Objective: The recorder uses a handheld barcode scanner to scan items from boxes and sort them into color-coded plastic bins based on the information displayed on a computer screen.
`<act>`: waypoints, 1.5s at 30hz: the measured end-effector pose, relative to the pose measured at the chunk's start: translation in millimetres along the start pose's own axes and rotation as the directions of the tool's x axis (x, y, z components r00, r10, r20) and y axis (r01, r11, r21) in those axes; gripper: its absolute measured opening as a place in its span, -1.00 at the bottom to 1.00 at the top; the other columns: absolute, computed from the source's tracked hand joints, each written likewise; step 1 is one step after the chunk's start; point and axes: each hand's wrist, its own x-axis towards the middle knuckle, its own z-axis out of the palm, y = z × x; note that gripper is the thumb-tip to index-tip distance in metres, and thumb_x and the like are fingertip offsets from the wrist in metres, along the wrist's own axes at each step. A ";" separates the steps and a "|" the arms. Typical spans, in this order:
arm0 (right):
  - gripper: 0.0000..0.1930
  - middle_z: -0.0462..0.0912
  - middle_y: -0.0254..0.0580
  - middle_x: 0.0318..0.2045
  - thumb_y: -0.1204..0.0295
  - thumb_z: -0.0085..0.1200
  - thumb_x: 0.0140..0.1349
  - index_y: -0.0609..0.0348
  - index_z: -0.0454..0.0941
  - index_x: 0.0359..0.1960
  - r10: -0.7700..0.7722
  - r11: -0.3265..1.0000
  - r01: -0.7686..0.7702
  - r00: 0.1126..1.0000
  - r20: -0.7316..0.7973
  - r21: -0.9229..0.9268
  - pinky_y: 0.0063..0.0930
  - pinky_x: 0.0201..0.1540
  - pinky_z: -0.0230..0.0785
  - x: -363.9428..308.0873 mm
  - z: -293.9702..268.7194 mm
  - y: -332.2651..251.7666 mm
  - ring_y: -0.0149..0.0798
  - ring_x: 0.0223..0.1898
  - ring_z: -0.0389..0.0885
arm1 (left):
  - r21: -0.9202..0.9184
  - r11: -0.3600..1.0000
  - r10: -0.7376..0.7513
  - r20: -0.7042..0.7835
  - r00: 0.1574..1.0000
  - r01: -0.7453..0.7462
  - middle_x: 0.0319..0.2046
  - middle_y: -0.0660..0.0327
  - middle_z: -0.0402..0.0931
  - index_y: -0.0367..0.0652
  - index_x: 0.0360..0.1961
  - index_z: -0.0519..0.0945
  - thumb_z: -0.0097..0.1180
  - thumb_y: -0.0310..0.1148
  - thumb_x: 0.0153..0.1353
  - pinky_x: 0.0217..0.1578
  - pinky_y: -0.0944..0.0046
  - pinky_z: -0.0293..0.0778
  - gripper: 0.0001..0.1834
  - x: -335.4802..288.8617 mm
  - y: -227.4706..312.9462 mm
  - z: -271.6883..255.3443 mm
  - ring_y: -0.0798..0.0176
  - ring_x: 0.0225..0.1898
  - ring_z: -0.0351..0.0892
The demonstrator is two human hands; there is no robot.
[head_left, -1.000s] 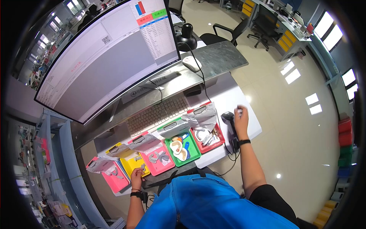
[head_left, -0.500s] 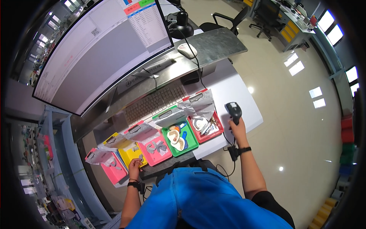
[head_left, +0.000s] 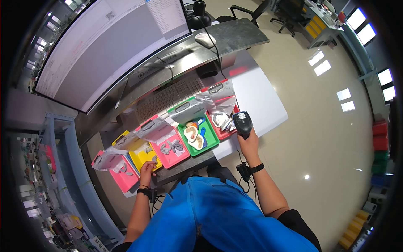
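Top left, a huge lit screen. Below, a long grey shelf. In a row, left to right: a pink tray, a yellow tray, a second pink tray, a green tray and a red tray. Right hand curled tight around a black scanner, by the right end of the red tray. Left hand at the front of the yellow tray, half curled. Cream tooth moulds in the green tray. Last, a little grey bit in the yellow tray, right by the left hand; can't see clearly, pinched or only touched.
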 end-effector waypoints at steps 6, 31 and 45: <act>-0.53 0.79 0.17 -0.16 0.45 0.33 0.18 0.23 0.57 0.16 0.022 1.000 -0.022 0.999 -0.044 -0.002 -0.11 -0.01 0.58 -26.5 11.9 -5.0 0.19 -0.10 0.79 | -0.161 0.978 0.140 0.034 0.990 -0.133 -0.32 0.26 0.59 -0.24 0.01 0.62 -0.01 -0.42 0.58 -0.46 0.43 0.48 -0.81 -21.5 -0.3 -14.9 0.49 -0.55 0.38; -0.63 0.78 -0.02 -0.19 0.45 0.37 0.17 0.23 0.65 0.02 0.005 0.996 -0.023 0.979 0.202 0.091 -0.26 -0.01 0.56 -140.8 119.6 -55.6 -0.15 -0.16 0.76 | 0.041 0.900 0.403 -0.454 0.795 -0.433 -0.50 0.46 0.31 -0.21 -0.06 0.60 -0.02 -0.53 0.52 -0.44 0.48 0.27 -0.85 -87.9 -38.3 -157.6 0.58 -0.51 0.26; -0.60 0.81 0.02 -0.21 0.35 0.40 0.20 0.22 0.65 0.05 -0.009 0.997 -0.015 0.955 0.297 0.080 -0.20 -0.04 0.59 -196.5 197.7 -112.6 -0.03 -0.15 0.81 | 0.634 0.759 0.573 -0.539 0.618 -0.151 -0.19 0.06 0.41 -0.24 -0.01 0.51 0.23 -0.53 0.29 -0.02 0.05 0.46 -0.73 -66.0 -47.1 -204.5 0.00 -0.14 0.48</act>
